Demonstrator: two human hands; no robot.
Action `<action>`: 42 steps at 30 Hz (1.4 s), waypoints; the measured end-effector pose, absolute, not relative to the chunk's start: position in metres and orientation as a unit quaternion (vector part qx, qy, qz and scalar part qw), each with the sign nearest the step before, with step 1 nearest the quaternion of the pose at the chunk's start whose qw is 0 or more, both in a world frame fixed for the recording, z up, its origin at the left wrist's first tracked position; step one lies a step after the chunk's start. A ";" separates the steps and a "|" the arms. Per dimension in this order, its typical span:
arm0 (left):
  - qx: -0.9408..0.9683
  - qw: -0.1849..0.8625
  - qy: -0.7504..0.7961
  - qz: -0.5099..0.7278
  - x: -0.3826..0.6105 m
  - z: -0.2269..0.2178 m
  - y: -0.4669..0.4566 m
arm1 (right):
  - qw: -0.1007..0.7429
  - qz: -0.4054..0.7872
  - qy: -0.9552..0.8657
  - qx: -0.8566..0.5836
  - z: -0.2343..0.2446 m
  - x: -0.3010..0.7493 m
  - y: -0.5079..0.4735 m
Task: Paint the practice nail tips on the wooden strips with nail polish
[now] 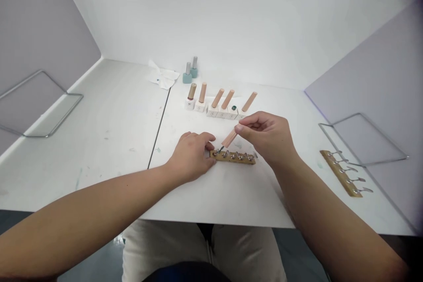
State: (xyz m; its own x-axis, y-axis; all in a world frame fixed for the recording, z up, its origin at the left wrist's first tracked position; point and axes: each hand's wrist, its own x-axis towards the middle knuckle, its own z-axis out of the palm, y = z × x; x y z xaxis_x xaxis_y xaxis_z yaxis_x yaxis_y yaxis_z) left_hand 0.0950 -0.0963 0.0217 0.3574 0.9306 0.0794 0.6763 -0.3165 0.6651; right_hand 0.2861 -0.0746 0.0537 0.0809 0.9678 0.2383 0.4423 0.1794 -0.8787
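Note:
Between the thumb and fingers of my right hand (266,134) is a nail polish brush (230,138) with a long peach cap, slanting down to the left. Its dark green tip meets or hovers just over the left end of a wooden strip (236,157); which one I cannot tell. Several small metal clips stand along this strip. My left hand (194,154) grips the strip's left end, thumb in front and fingers behind. Just beyond my right hand stands an uncapped white bottle (232,113) with dark green polish at its mouth.
Several capped white polish bottles (200,106) form a row behind the strip. Two teal bottles (187,77) and a crumpled tissue (164,78) lie farther back. At right is a second wooden strip (342,175) with metal clips. Wire frames (49,135) stand along both side walls.

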 end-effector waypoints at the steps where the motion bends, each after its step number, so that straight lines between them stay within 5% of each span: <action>1: 0.777 0.273 0.516 0.235 0.095 0.021 -0.096 | 0.460 0.283 -0.617 -0.573 0.053 0.285 -0.074; 23: 0.780 0.277 0.513 0.228 0.095 0.023 -0.097 | 0.488 0.072 -0.676 -0.547 0.050 0.279 -0.080; 29: 0.776 0.279 0.521 0.221 0.095 0.024 -0.097 | 0.552 0.176 -0.625 -0.524 0.051 0.283 -0.080; 42: 0.782 0.270 0.516 0.221 0.096 0.024 -0.097 | 0.462 0.170 -0.675 -0.550 0.054 0.277 -0.081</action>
